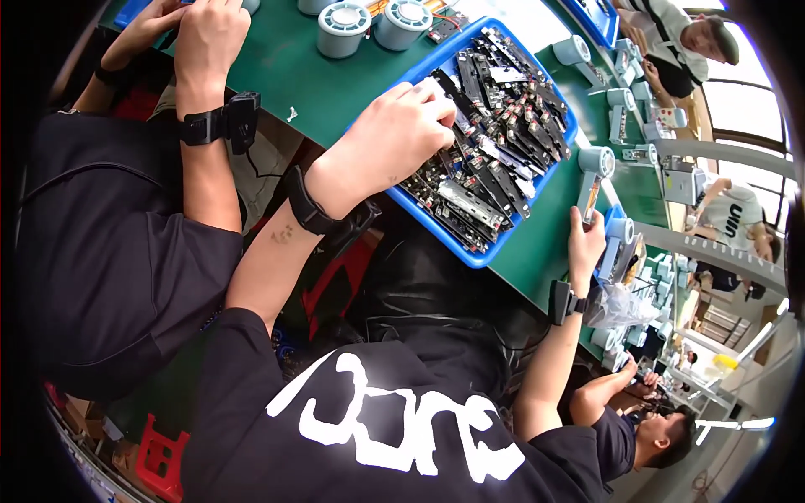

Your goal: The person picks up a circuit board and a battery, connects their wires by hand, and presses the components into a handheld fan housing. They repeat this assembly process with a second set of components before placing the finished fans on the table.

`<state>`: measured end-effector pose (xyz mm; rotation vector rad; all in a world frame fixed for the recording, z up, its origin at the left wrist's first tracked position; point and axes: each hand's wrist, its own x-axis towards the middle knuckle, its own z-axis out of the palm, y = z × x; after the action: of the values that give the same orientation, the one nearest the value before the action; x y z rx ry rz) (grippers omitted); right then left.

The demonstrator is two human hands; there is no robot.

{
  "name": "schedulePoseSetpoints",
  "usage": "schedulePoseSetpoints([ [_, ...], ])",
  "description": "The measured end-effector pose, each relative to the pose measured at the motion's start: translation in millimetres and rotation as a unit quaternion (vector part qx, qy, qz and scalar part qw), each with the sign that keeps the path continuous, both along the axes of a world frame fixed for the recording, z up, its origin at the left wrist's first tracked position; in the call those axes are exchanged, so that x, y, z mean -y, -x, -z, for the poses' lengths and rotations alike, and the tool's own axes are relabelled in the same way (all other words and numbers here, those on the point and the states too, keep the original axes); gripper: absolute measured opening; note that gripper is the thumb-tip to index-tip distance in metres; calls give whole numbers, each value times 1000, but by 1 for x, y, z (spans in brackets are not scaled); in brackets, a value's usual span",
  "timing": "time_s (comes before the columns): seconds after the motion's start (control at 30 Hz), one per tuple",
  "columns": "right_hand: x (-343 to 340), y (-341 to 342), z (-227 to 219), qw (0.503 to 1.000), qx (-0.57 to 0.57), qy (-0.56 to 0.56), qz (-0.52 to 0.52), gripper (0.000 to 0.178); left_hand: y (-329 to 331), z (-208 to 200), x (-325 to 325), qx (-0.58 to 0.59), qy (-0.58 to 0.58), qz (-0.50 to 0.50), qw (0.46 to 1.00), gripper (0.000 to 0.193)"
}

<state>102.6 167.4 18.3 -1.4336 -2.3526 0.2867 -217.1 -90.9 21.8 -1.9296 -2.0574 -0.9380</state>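
My left hand reaches over the left side of a blue tray with its fingers curled and closed. What they hold, if anything, is hidden behind the hand. Heaped in the tray are many narrow black and silver strips with small circuit parts. On the right, my right hand grips the lower end of a pale blue handheld fan, its round head pointing away from me. The handle stands open, and orange and metallic parts show inside.
A co-worker's hand works close on my left. Several pale fan housings stand at the far edge of the green table. More fans line the table on the right, beside a clear plastic bag. Other people sit across and to the right.
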Motion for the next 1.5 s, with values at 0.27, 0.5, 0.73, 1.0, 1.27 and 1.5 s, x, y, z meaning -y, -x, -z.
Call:
schedulePoseSetpoints([
  [0.27, 54, -12, -1, 999, -28, 16, 16, 33, -62, -29, 39, 357, -89, 60, 928, 22],
  [0.5, 122, -40, -8, 998, -27, 50, 22, 31, -155, -5, 59, 467, 63, 168, 866, 27],
  [0.73, 133, -64, -13, 992, -107, 47, -49, 33, -188, 18, 55, 558, 113, 95, 817, 25],
  [1.0, 87, -43, -10, 964, -161, -102, -188, 21, -213, 11, 15, 615, 167, 40, 770, 12],
  [1.27, 74, -58, -8, 845, -431, 305, -83, 14, -221, 16, -41, 754, 130, 40, 642, 6],
  [1.5, 74, -62, 3, 823, -474, 307, -53, 13, -230, -20, -88, 563, 211, -6, 799, 14],
])
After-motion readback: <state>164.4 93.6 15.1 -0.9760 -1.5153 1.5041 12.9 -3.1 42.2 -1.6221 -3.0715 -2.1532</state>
